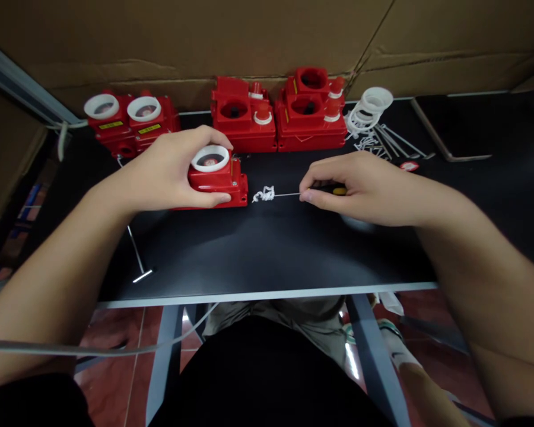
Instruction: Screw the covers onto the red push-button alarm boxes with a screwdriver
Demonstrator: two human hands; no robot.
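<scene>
My left hand (pixel 173 169) is wrapped round a red housing (pixel 222 185) lying on the black table, its thumb along the near side. A white ring (pixel 210 159) surrounds the round dark window on top of that housing. My right hand (pixel 351 187) is closed on a screwdriver (pixel 289 194) with a thin metal shaft and a black and yellow handle, mostly hidden by the palm. The shaft points left, and its tip is at a small clump of curly white pieces (pixel 266 194) just right of the housing.
Red housings with white rings (pixel 145 111) stand back left; open red housings (pixel 311 127) stand at the back middle. Loose white rings (pixel 376 101), metal rods (pixel 394 139) and a dark flat device (pixel 449 130) lie back right. A T-shaped rod (pixel 139 255) lies front left.
</scene>
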